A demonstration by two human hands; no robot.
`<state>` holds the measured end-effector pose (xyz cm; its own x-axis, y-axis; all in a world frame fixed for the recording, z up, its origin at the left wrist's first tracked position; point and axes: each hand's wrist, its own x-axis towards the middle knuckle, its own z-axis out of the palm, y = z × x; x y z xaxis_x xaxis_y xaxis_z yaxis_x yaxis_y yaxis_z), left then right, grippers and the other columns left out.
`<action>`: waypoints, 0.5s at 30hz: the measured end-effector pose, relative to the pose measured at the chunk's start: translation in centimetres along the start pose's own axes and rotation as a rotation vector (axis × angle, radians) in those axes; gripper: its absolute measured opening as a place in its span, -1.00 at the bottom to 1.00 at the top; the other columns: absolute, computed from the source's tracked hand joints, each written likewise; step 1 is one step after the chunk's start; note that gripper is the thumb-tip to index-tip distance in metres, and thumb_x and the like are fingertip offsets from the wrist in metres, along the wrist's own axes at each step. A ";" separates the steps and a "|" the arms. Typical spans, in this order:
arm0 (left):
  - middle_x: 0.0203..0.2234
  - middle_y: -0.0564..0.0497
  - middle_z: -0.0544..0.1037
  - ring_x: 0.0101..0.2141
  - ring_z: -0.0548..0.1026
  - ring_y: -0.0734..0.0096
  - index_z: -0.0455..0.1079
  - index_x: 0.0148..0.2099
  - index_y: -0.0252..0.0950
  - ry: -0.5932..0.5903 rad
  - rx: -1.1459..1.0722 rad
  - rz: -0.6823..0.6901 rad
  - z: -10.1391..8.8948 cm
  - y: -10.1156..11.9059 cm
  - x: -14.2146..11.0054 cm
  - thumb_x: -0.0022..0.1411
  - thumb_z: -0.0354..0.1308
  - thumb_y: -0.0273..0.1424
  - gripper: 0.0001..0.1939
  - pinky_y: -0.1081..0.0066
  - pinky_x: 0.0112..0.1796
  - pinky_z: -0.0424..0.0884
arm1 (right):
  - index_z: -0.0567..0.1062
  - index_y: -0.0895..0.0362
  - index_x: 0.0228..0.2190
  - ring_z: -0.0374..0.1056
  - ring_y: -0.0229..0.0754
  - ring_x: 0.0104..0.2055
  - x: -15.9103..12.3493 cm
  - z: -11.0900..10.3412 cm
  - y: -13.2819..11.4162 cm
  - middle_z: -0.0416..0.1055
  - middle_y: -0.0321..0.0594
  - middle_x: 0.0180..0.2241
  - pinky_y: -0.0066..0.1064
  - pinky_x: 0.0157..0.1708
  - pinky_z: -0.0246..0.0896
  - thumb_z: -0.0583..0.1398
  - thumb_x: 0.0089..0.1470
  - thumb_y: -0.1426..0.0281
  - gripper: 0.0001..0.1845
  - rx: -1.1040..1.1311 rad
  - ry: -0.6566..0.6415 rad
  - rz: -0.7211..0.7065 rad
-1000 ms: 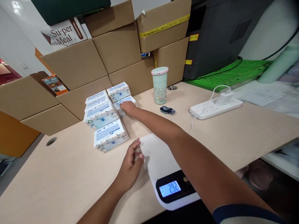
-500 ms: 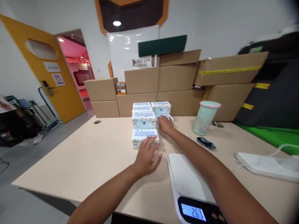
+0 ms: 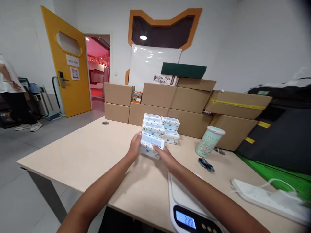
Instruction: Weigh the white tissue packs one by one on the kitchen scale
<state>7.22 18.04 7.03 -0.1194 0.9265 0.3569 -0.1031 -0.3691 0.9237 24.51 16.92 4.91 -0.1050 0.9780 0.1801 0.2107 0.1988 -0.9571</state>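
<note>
The front tissue pack (image 3: 151, 145), white with blue print and small patterned sides, is between my two hands. My left hand (image 3: 134, 147) presses its left side, fingers mostly behind it. On its right side is my right hand (image 3: 166, 156), with the thumb over the top front edge. Right behind stand stacked tissue packs (image 3: 153, 127). More packs (image 3: 171, 136) sit to their right, two high. Below my right forearm lies a white kitchen scale (image 3: 175, 194), its lit display reading about 288.
A mint tumbler (image 3: 209, 142), a dark folded item (image 3: 206, 165) and a white power strip (image 3: 264, 197) are on the table's right side. Cardboard boxes (image 3: 159, 95) line the back edge. A person (image 3: 12, 92) stands far left near the yellow door (image 3: 70, 74).
My right hand has come back from the right-hand packs to the front pack. My left hand has moved to that pack's left side. The view has shifted left, and the scale's reading has changed.
</note>
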 end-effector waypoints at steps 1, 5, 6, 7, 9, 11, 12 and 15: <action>0.22 -0.30 0.58 0.31 0.44 -0.18 0.50 0.15 -0.34 -0.005 0.010 0.081 0.0 0.9 -0.3 0.28 0.13 0.27 -0.21 0.04 0.29 0.36 | 0.37 0.07 0.30 0.48 0.12 0.29 -1.1 -0.6 -0.9 0.49 0.05 0.29 0.03 0.31 0.39 0.24 0.22 0.08 -0.29 -0.015 0.040 -0.088; 0.47 -0.22 0.29 0.48 0.21 -0.06 0.26 0.44 -0.21 -0.182 -0.100 0.371 1.9 4.6 -2.8 0.36 0.09 0.27 -0.14 0.09 0.43 0.18 | 0.13 0.09 0.47 0.27 0.19 0.44 -6.5 -5.6 -3.1 0.21 0.13 0.46 0.08 0.39 0.27 0.34 0.12 0.08 0.02 -0.328 0.301 -0.428; 0.52 -0.16 0.21 0.52 0.14 -0.03 0.18 0.49 -0.16 -0.233 -0.162 0.378 3.1 5.2 -3.7 0.40 0.01 0.27 -0.15 0.08 0.45 0.14 | 0.14 0.10 0.46 0.31 0.20 0.41 -7.8 -7.2 -3.2 0.24 0.15 0.44 0.08 0.36 0.31 0.32 0.15 0.05 0.00 -0.399 0.366 -0.438; 0.55 -0.11 0.15 0.54 0.09 -0.01 0.11 0.52 -0.12 -0.283 -0.220 0.353 4.4 5.6 -4.7 0.45 -0.10 0.27 -0.16 0.06 0.46 0.12 | 0.17 0.10 0.45 0.37 0.20 0.35 -9.0 -8.8 -3.2 0.31 0.15 0.39 0.08 0.30 0.37 0.31 0.17 0.02 -0.04 -0.455 0.421 -0.427; 0.56 -0.03 0.11 0.56 0.02 0.00 0.03 0.56 -0.08 -0.346 -0.315 0.243 7.5 5.8 -6.8 0.53 -0.35 0.22 -0.21 -0.01 0.45 0.07 | 0.25 0.11 0.41 0.48 0.18 0.22 -11.1 -11.6 -2.6 0.47 0.12 0.26 0.03 0.18 0.48 0.31 0.17 -0.04 -0.06 -0.538 0.494 -0.373; 0.55 0.02 0.13 0.56 0.01 0.01 0.02 0.57 -0.06 -0.358 -0.373 0.126 10.5 5.0 -8.8 0.57 -0.51 0.16 -0.22 -0.05 0.44 0.05 | 0.32 0.16 0.36 0.54 0.16 0.11 -13.0 -13.7 -1.3 0.57 0.11 0.15 -0.02 0.10 0.51 0.32 0.13 -0.09 -0.06 -0.609 0.522 -0.286; 0.55 0.03 0.14 0.56 0.00 0.02 0.02 0.57 -0.05 -0.355 -0.385 0.079 11.7 4.3 -9.7 0.57 -0.53 0.14 -0.23 -0.05 0.44 0.04 | 0.35 0.19 0.33 0.56 0.15 0.06 -13.9 -14.6 -0.4 0.59 0.10 0.11 -0.04 0.08 0.52 0.32 0.13 -0.09 -0.07 -0.639 0.520 -0.222; 0.55 0.00 0.16 0.57 -0.02 0.01 0.12 0.54 -0.07 -0.351 -0.323 -0.022 13.9 1.4 -11.8 0.56 -0.40 0.19 -0.24 0.00 0.46 0.02 | 0.42 0.19 0.28 0.56 0.18 0.10 -16.3 -16.3 1.9 0.59 0.11 0.12 -0.01 0.14 0.47 0.30 0.14 -0.08 -0.15 -0.732 0.474 -0.052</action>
<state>22.18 7.62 6.10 0.2215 0.8824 0.4150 -0.4104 -0.3017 0.8605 42.46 2.41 3.84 0.2491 0.8572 0.4507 0.8051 0.0753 -0.5883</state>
